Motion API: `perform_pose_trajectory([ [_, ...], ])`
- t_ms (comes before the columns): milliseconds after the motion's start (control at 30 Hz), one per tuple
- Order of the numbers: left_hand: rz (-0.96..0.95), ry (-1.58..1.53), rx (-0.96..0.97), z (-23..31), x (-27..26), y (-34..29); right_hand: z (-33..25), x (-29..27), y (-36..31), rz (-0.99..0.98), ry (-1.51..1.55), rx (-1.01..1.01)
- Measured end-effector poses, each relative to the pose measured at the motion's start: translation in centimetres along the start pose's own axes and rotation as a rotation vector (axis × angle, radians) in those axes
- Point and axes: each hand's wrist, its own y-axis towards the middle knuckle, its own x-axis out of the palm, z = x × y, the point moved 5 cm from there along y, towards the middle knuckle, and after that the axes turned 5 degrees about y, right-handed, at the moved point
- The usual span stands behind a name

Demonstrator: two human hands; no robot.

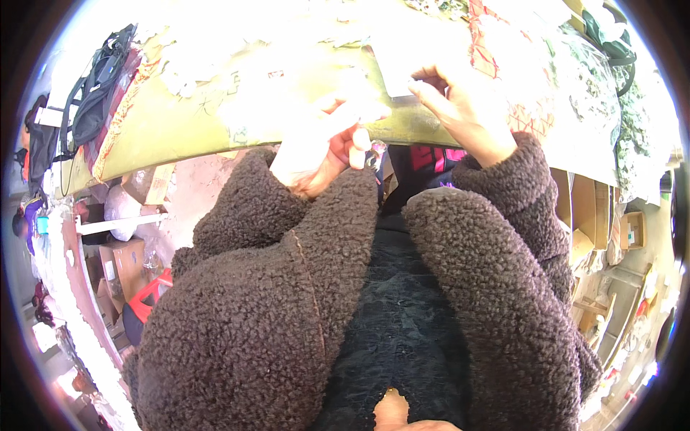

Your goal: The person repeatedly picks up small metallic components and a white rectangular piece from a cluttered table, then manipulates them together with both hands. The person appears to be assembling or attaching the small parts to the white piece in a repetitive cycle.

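My left hand [323, 151] is at the near edge of the yellow-green table [180, 136], its fingers curled in and pressed together. Glare washes out the fingertips, so anything small between them cannot be made out. To its right, my right hand [471, 115] is raised over the same edge, thumb and forefinger closed in a pinch. What they pinch, if anything, is lost in the bright light. A pale flat sheet [394, 75] lies just left of the right fingertips. Brown fleecy sleeves [510, 187] cover both my arms.
A red openwork strip [483, 43] and green-and-white leafy material [589, 93] lie on the table's right. A black strapped bag [97, 108] is at the far left. Cardboard boxes [123, 266] stand below at left; a small open carton [632, 230] is at right.
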Motion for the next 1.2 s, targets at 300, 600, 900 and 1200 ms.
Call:
perform_pose_trajectory([
  [300, -0.055, -0.01, -0.079, -0.6, 0.8, 0.1, -4.7, 1.2, -1.7, -0.062, 0.219, -0.312],
  [600, -0.027, 0.113, -0.105, -0.4, 1.2, -0.4, -3.2, 1.1, -2.2, -0.114, 0.597, 0.147],
  [900, -0.031, 0.093, -0.115, -1.1, 0.7, -0.7, -3.0, 3.1, -2.9, -0.117, 0.759, 0.287],
  [1200, -0.104, 0.21, -0.109, 0.1, 1.3, -1.3, -1.6, 2.4, -1.8, -0.252, 1.007, 0.387],
])
